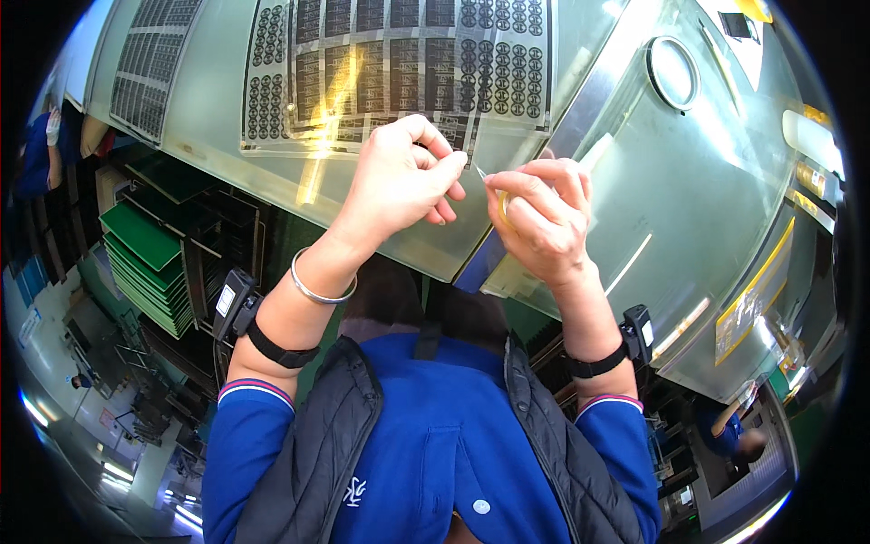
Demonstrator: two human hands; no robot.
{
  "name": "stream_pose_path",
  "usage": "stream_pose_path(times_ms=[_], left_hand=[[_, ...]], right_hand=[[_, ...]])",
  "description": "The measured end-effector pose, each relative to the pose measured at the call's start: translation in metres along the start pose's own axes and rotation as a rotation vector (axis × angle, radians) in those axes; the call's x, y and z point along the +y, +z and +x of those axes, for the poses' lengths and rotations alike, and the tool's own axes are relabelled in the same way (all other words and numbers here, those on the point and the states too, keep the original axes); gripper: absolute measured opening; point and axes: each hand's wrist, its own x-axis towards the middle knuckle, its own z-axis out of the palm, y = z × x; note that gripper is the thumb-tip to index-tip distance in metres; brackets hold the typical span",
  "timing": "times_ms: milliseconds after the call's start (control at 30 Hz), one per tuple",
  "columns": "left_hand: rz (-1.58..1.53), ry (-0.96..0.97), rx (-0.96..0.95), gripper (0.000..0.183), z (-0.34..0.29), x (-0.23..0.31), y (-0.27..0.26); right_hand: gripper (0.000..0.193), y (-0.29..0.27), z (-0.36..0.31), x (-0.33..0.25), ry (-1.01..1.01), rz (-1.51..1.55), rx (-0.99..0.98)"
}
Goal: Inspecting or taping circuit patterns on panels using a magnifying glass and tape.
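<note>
My left hand (403,181) is raised over the front edge of a glass-topped table (208,163), thumb and forefinger pinched together at the near edge of a patterned film. Whatever is in that pinch is too small to make out. Just to its right, my right hand (544,213) pinches a thin, pale, pointed sliver (480,170) that sticks out toward the left fingertips. Something yellow and curved (504,207) shows within the right hand's fingers, mostly hidden. Beyond both hands lies a large clear film sheet (399,77) printed with dark blocks and rows of round marks.
Another printed film (154,59) lies at the far left. A round, pale-rimmed disc (673,72) rests on the table's right part. Green boards (145,258) are stacked in a rack below the left edge. Other people are at the far left and lower right (729,435).
</note>
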Motion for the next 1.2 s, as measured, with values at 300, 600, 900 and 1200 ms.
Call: stream_pose_path(times_ms=[300,600,900,1200], left_hand=[[-0.018,0.004,0.021,0.018,0.002,0.001,0.002],[-0.141,0.128,0.041,0.017,-0.013,-0.011,-0.001],[-0.030,0.434,0.733,0.039,-0.024,-0.020,-0.122],[0.259,0.280,0.720,0.058,-0.005,0.000,-0.101]], right_hand=[[0.014,-0.009,0.003,0.012,-0.288,0.012,-0.185],[0.023,-0.036,-0.007,0.005,0.104,0.198,0.166],[0.021,0.018,0.014,0.006,0.419,0.834,0.350],[0.025,0.039,0.018,-0.013,0.511,0.601,0.196]])
